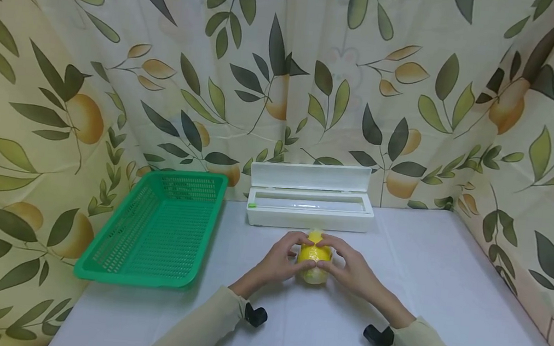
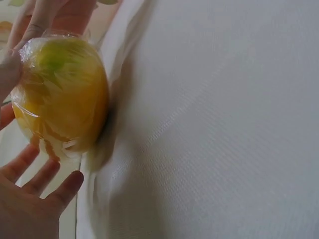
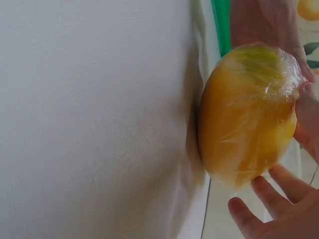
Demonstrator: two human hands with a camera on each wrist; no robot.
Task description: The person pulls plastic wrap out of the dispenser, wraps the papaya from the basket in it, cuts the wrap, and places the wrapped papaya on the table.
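A yellow fruit [image 1: 315, 253] wrapped in clear plastic film rests on the white tablecloth, in front of a white box. Its exact kind is not plain; one end is greenish in the left wrist view [image 2: 65, 94] and the right wrist view. From the left side, my left hand [image 1: 279, 257] holds it between thumb and fingers. My right hand [image 1: 355, 268] does the same from the right. Both thumbs meet on the near side of the fruit, and the index fingers touch its upper part. Film bunches and shines near the thumbs in the right wrist view [image 3: 284, 74].
Behind the fruit stands a long white film dispenser box [image 1: 309, 220], its lid [image 1: 311, 177] raised, with a clear strip inside. A green plastic basket [image 1: 210, 227] sits at the left of the table. A leaf-patterned curtain [image 1: 280, 135] hangs around the back and sides.
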